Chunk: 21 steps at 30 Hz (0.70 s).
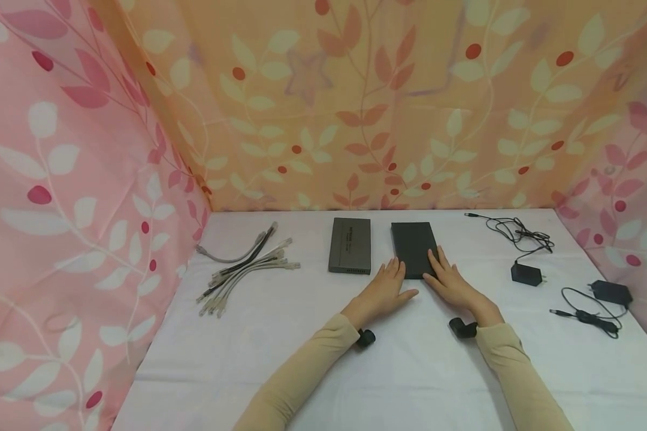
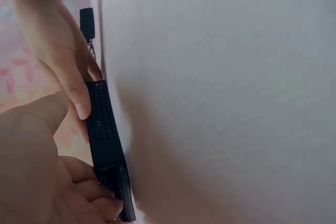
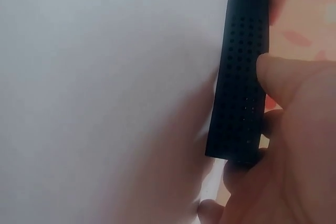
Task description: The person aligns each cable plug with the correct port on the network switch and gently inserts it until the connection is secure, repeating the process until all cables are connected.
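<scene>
A flat black box [image 1: 414, 248] lies on the white table between both hands. Its near side has rows of round vent holes, clear in the right wrist view [image 3: 244, 77], and a row of openings like ports shows on another side in the left wrist view. My left hand [image 1: 381, 291] touches its left edge with extended fingers, the thumb standing apart. At the right edge and near right corner, fingers and thumb of my right hand [image 1: 455, 287] touch the box. Left of it lies a grey network switch [image 1: 350, 246], untouched.
A bunch of grey and black network cables [image 1: 248, 269] lies at the left. On the right are a black power adapter [image 1: 526, 274] with a coiled cord [image 1: 517, 230] and a second adapter [image 1: 611, 293] with a bundled cord. Patterned cloth [image 1: 356, 120] hangs around the table.
</scene>
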Motion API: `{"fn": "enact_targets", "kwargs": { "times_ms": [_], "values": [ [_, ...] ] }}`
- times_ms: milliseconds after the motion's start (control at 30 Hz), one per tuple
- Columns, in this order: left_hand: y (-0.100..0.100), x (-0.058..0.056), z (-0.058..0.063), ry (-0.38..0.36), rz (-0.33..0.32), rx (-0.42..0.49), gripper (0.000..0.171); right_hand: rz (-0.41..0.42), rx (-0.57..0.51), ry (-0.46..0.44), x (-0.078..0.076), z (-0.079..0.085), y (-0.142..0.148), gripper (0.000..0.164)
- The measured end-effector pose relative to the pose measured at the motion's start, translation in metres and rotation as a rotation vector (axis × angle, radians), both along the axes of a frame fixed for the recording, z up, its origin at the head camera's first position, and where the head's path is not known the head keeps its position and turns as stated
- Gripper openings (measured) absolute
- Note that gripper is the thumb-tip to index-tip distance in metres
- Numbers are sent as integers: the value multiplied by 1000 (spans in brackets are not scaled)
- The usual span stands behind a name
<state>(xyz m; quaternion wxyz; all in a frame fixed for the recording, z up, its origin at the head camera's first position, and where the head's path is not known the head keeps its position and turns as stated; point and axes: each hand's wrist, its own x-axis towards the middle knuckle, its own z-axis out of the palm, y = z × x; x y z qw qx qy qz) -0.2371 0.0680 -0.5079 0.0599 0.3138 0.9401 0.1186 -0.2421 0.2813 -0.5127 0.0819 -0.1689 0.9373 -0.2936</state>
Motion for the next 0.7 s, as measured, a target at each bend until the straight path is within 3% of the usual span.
{"fn": "enact_targets", "kwargs": {
  "times_ms": [500, 700],
  "values": [
    [-14, 12, -2, -5, -35, 29, 79, -59, 67, 46, 22, 3, -19, 68],
    [-21, 14, -2, -11, -49, 34, 78, -98, 138, 105, 32, 5, -29, 67]
  ]
}}
